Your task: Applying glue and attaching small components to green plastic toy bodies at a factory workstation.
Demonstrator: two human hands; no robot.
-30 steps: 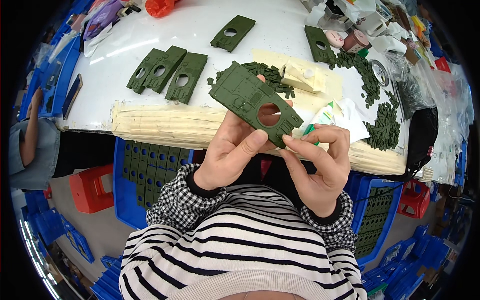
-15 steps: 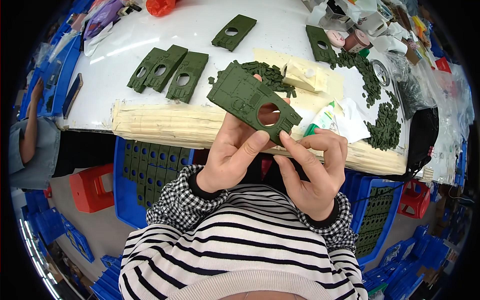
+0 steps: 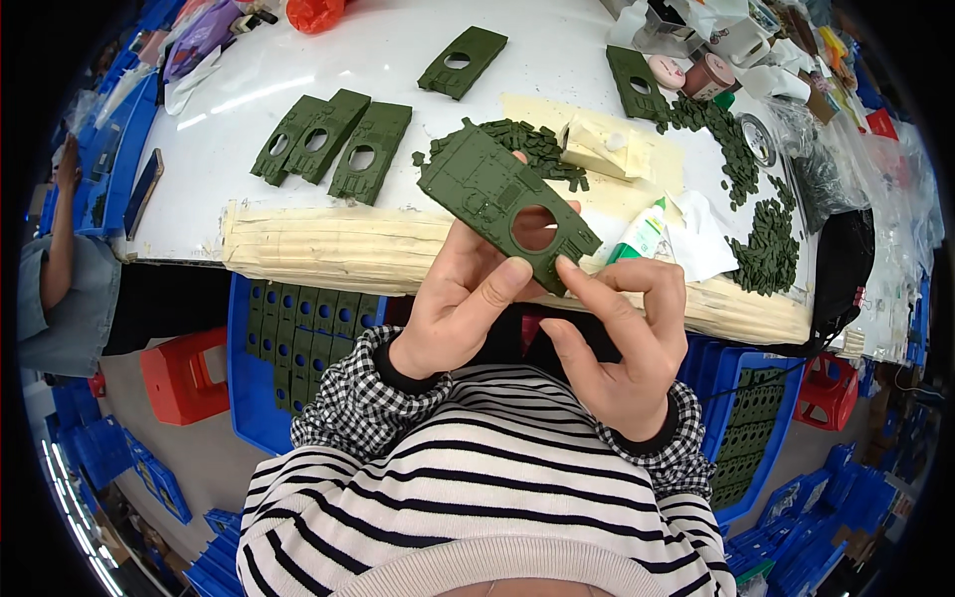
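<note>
A dark green plastic model tank hull with a round hole is tilted above the table's padded front edge. My left hand grips it from below, thumb on the near side and fingertips showing past the far edge. At the hull's right end, the index fingertip of my right hand rests on the near corner. That hand's thumb stands apart from the index finger, and the other fingers are bent. Behind the hull lies a heap of small green plastic pieces. A white glue bottle with a green cap lies beyond my right hand.
Several more hulls lie on the white table. A tape-wrapped block stands mid-table; loose green pieces spread at right. Blue crates of hulls flank me below. A co-worker's arm shows at far left.
The right thumb has dropped away from the hull's corner, widening its gap to the index finger. The hull has shifted only slightly in my left hand's grip.
</note>
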